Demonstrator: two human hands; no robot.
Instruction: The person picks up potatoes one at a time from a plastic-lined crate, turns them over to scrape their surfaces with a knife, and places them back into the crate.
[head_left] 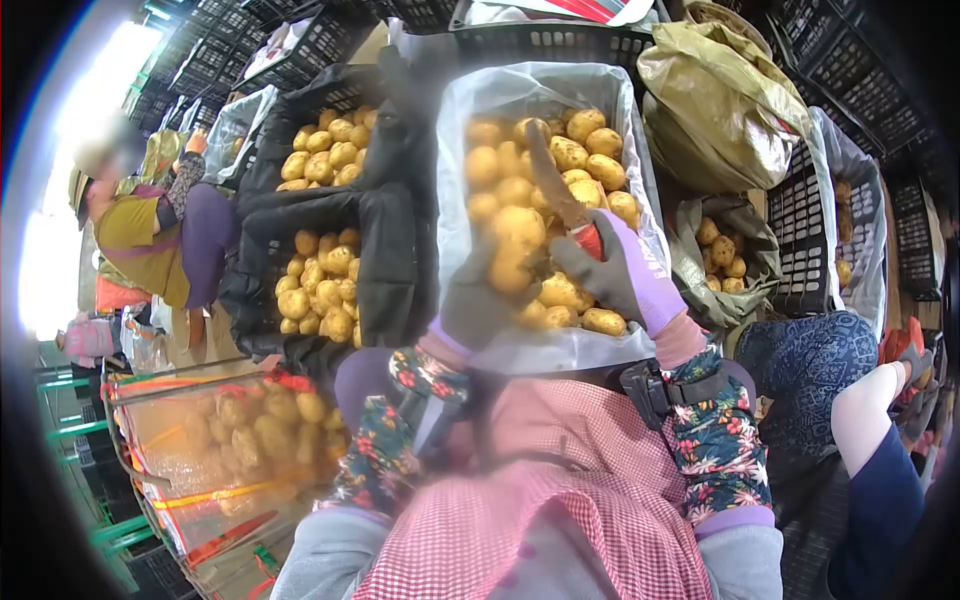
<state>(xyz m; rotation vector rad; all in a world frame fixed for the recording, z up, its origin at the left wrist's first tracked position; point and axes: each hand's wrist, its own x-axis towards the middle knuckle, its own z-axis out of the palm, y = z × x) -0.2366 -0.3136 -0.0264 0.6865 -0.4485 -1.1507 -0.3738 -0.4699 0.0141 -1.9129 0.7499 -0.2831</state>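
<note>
My left hand (475, 305), in a dark grey glove, is closed round a large potato (518, 238) above the lined crate in front of me. In my right hand (618, 270), gloved in grey and purple, is a knife (552, 178) with a red handle and a brown-stained blade. The blade points up and to the left, just beyond the held potato. Beneath both hands, several potatoes (585, 125) lie in the crate, which has a translucent plastic liner (455, 100). The lens is smeared around my left hand, so its fingertips are blurred.
Black-lined crates of potatoes (320, 290) stand on the left, above a clear bag of potatoes (265, 430). An olive sack (715, 100) and an open bag of potatoes (722, 255) are on the right. One person (150, 225) sits at left; another person's arm (868, 405) shows at right.
</note>
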